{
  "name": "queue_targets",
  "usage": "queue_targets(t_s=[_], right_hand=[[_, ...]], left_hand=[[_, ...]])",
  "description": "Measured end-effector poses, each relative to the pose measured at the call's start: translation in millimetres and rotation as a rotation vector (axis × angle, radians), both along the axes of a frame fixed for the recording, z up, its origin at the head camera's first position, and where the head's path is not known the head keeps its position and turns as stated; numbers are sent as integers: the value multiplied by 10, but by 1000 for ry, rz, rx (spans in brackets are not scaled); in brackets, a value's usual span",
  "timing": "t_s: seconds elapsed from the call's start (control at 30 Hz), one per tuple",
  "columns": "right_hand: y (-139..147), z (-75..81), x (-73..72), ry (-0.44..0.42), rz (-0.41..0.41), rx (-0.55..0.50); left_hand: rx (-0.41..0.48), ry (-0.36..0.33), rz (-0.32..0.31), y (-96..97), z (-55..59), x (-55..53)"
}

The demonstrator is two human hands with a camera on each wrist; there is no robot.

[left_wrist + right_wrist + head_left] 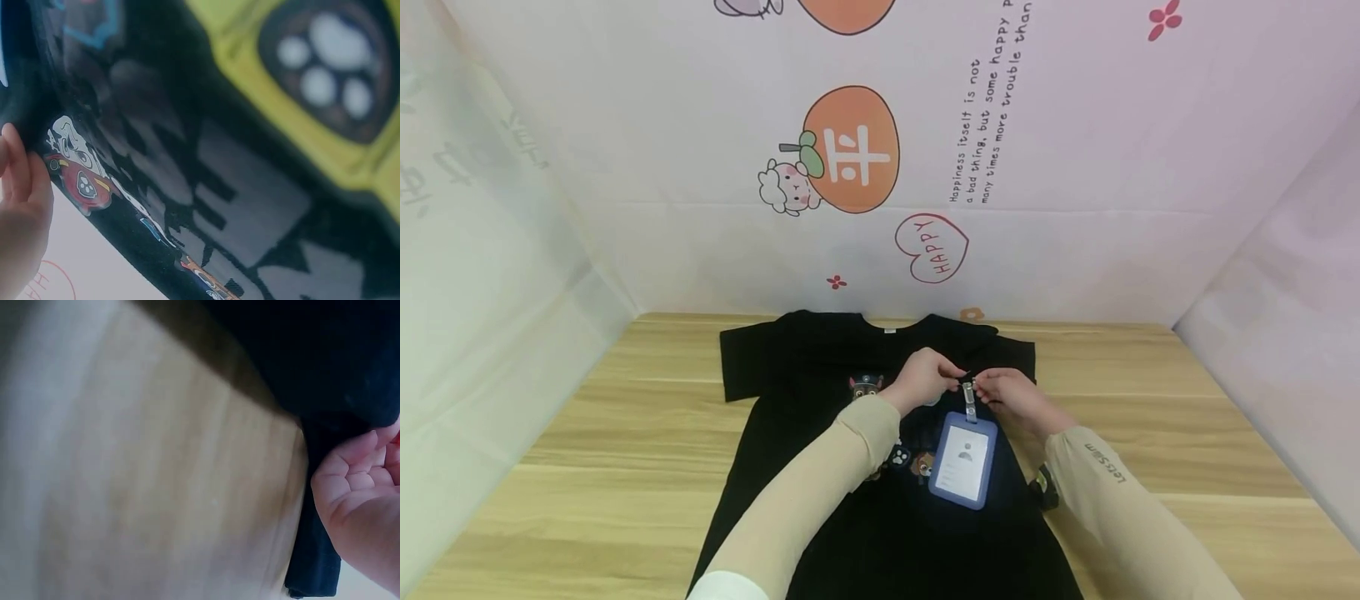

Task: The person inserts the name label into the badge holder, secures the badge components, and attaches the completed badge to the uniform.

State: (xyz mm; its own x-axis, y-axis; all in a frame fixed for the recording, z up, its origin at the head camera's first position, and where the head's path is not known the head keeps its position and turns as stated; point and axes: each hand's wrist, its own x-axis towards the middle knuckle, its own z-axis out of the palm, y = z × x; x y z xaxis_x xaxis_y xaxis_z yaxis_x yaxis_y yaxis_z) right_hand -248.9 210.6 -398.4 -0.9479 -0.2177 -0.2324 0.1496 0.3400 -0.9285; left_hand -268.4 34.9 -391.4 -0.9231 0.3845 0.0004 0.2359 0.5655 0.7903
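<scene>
A black T-shirt (880,542) with a cartoon print lies spread on the wooden table. On its upper right chest is a blue badge holder (936,475) with a white card inside, joined by a strap to a metal clip (968,395). My left hand (922,381) pinches the shirt's raised fabric just left of the clip. From the other side my right hand (1013,394) holds the clip at its top, thumb and fingertips together. In the right wrist view, the right hand's curled fingers (369,478) lie against the black cloth; the clip is hidden there.
The wooden table (587,467) shows on both sides of the shirt. A printed pale backdrop (1075,250) stands behind the table, with pale side sheets (490,275) at left and right. A dark wrist camera (1045,487) sits at the right sleeve.
</scene>
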Motion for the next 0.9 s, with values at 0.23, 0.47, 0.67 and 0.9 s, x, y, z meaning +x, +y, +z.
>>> queue_targets(t_s=[0.23,0.47,0.67,0.9], right_hand=[[-19,-1,12,18,-11,-11],[-41,-24,24,30,1,-9],[-55,-25,30,42,1,1],[-57,-7,35,58,11,29]], left_hand=[[-51,39,-42,-14,3,-6],[-48,45,-118,-71,7,-29],[-72,75,-177,-91,2,-62],[-134,111,-243,-88,13,-92]])
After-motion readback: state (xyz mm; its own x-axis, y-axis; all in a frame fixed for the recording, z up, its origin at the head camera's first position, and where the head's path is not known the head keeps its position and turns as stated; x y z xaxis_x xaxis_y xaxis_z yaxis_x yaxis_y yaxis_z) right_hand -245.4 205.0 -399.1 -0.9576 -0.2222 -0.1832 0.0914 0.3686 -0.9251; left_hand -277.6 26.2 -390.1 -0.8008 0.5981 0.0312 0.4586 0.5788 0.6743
